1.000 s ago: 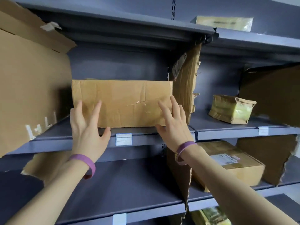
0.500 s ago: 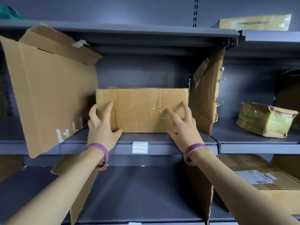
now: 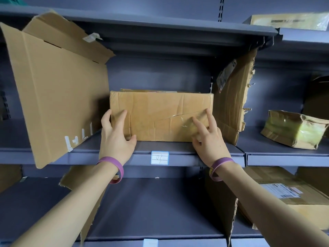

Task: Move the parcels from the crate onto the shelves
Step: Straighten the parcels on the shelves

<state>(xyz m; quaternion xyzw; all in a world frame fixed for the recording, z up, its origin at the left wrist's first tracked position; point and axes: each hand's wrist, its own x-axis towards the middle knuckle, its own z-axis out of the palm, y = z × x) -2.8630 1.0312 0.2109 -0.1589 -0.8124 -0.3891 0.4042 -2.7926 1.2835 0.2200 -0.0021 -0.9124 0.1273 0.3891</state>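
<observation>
Both left hand, right hand touch parcel; shelf tag handwriting unclear.

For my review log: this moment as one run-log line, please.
parcel: on middle shelf | left hand: fingers spread on its front | right hand: two fingers on its front | stage: placement, hands not yet off

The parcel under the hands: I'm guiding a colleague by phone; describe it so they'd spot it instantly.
On the grey shelf with the handwritten label, between two cardboard sheets, lies a wide brown parcel; left hand and right hand touch its front. Unlike the green-taped parcel one bay right, it is plain, creased cardboard.
</observation>
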